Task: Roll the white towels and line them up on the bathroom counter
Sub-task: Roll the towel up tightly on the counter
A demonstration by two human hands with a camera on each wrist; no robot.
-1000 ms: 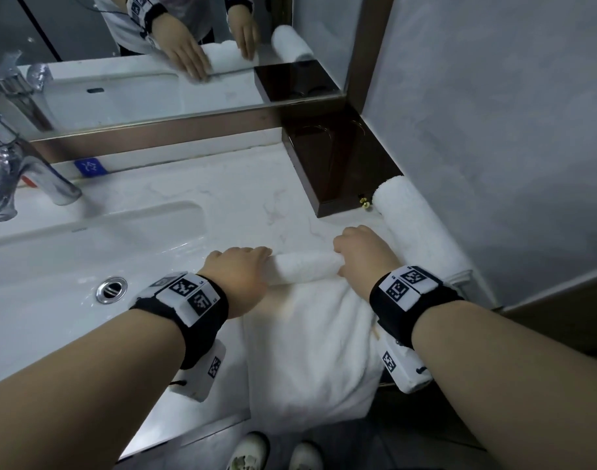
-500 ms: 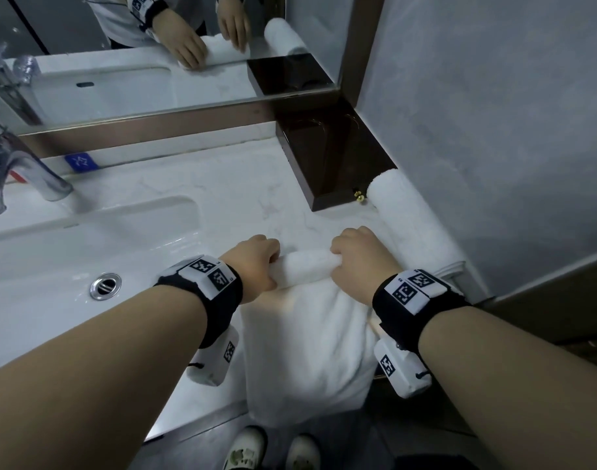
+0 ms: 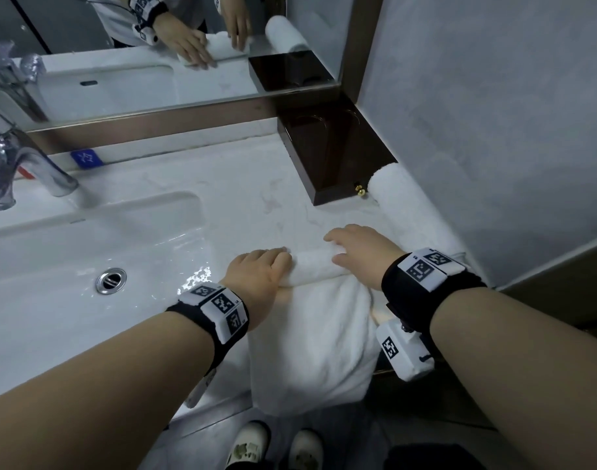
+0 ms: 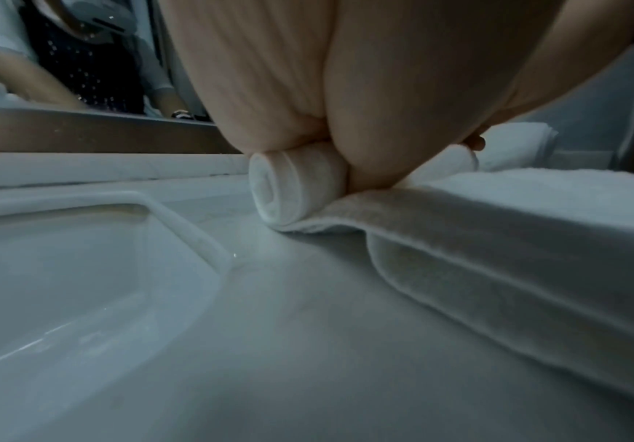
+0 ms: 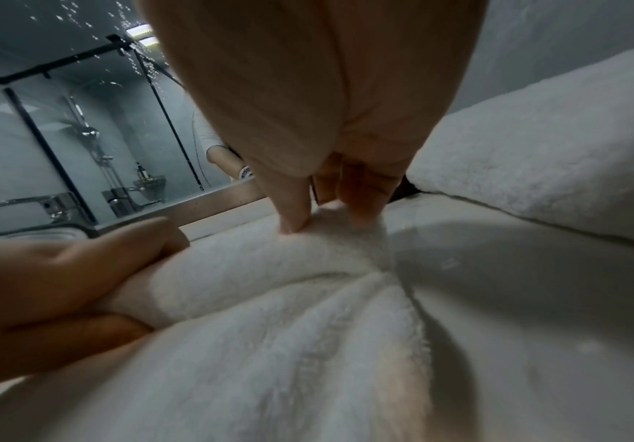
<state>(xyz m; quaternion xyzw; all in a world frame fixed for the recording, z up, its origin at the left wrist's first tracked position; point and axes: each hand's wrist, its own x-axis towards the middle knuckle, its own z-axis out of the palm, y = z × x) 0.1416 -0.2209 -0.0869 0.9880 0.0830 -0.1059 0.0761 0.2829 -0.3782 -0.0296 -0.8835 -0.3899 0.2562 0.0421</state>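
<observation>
White terry cloth covers the front right part of the surface (image 3: 242,198): a towel (image 3: 310,340) lies flat there, its far end wound into a thin roll (image 3: 312,264) and its near end draping over the front edge. The left hand (image 3: 259,276) grips the roll's left end, fingers curled over the top and thumb tucked against the near side; the left wrist view shows the spiral end of the roll (image 4: 269,188) poking out just past the hand. The right hand (image 3: 361,252) presses on the roll's right end with fingers fairly straight, the fingertips (image 5: 292,221) digging into the cloth. A finished rolled towel (image 3: 409,212) lies along the right edge of the surface against the grey wall, just beside the right hand, its far end next to a dark brown box (image 3: 331,157) in the back right corner. To the left sit the sink (image 3: 86,266) with its drain (image 3: 111,281) and a chrome tap (image 3: 19,167). A mirror (image 3: 154,45) runs along the back.
</observation>
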